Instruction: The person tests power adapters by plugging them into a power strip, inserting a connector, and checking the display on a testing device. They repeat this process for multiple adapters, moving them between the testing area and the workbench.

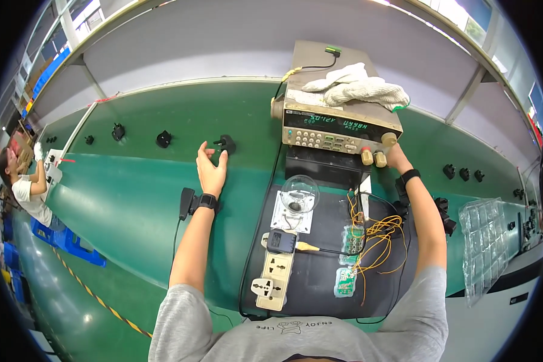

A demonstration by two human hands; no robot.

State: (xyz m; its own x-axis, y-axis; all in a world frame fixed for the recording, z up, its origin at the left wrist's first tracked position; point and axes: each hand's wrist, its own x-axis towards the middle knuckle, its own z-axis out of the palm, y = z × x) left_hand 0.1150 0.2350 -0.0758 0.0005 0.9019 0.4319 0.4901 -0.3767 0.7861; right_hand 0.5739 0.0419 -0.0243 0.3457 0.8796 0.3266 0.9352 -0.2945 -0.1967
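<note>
My left hand (pixel 211 172) reaches over the green bench mat with its fingers apart and nothing in them. Just beyond its fingertips lies a black plug adapter (pixel 226 144). My right hand (pixel 397 158) is at the right front corner of a bench electronic load (pixel 338 123) with a lit display; its fingers are mostly hidden beside the terminal knobs (pixel 373 157). In front of me a power strip (pixel 274 280) carries a black power adapter (pixel 280 241) with a yellow-ended cable. Green circuit boards (pixel 346 281) with orange wires (pixel 383 228) lie right of it.
White gloves (pixel 368 90) rest on the electronic load. More black adapters (pixel 164 139) stand along the bench to the left, others (pixel 464 174) to the right. A clear plastic tray (pixel 484 241) lies at the right. A co-worker (pixel 27 187) sits at the far left.
</note>
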